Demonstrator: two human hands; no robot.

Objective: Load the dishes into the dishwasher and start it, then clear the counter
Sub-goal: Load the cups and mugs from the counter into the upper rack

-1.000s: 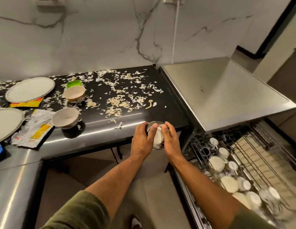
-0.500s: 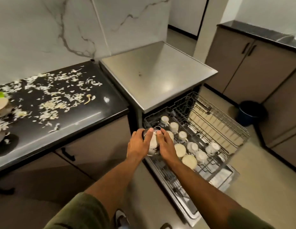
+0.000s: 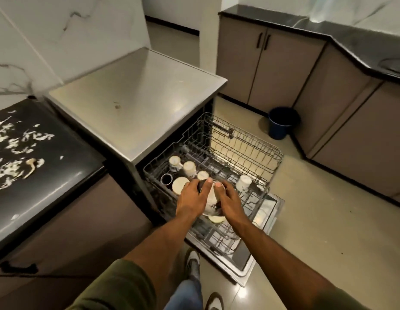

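1. The left hand (image 3: 191,201) and right hand (image 3: 230,203) cup a glass bowl (image 3: 211,198) between curled fingers, above the pulled-out rack (image 3: 246,151).
2. Upturned cups (image 3: 189,168) fill the rack's left side; its right side stands open.
3. The bench (image 3: 67,162) edge lies well left.

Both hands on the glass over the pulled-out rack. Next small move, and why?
Probably lower the glass into the rack and let go. The left hand and right hand grip it directly above the wires, beside the cups standing there, so it seems placed for setting down.
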